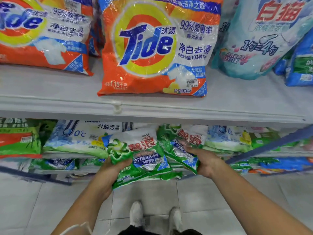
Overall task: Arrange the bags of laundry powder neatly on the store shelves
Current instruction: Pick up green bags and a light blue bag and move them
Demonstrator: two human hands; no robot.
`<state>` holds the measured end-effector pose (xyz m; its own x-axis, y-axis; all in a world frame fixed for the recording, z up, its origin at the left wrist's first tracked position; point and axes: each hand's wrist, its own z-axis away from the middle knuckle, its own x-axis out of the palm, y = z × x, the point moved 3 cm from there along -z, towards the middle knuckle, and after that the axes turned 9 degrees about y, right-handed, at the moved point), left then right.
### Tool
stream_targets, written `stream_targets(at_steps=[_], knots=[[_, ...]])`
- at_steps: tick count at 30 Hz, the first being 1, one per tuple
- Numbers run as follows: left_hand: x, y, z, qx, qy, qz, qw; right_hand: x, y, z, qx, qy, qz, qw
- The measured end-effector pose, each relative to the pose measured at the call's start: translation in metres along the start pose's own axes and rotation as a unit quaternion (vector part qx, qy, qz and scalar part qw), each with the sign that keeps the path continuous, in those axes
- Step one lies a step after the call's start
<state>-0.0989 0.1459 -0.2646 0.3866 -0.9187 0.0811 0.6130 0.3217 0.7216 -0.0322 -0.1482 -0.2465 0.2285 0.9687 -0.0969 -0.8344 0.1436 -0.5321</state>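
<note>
In the lower middle of the frame, the left hand [111,170] grips a green bag [140,158] by its bottom corner. The right hand [205,162] grips a second green bag [182,146] just beside it, under the big orange bag [152,48].

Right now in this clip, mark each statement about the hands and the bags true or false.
1. The left hand grips a green Ariel bag. True.
2. The right hand hangs idle, holding nothing. False: it grips a second green bag.
3. Orange Tide bags lie on the upper shelf. True: one Tide bag lies in the middle.
4. The pale blue bag on the upper shelf is left of the Tide bags. False: it is right of them.
5. Both green bags are held above the upper shelf. False: they are held in front of the lower shelf.
</note>
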Motion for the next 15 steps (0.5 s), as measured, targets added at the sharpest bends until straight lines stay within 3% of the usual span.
stream_targets(at_steps=[7,10,15], knots=[[-0.024,0.003,0.020,0.029,0.013,-0.050,0.998,-0.019,0.014,0.015,-0.139,0.062,0.033,0.988],[-0.022,0.009,0.033,0.053,-0.019,-0.010,0.998,-0.031,0.015,0.032,-0.197,0.061,0.041,0.978],[0.004,0.002,0.076,0.099,-0.011,-0.043,0.994,-0.082,0.033,0.066,-0.275,0.047,0.039,0.959]])
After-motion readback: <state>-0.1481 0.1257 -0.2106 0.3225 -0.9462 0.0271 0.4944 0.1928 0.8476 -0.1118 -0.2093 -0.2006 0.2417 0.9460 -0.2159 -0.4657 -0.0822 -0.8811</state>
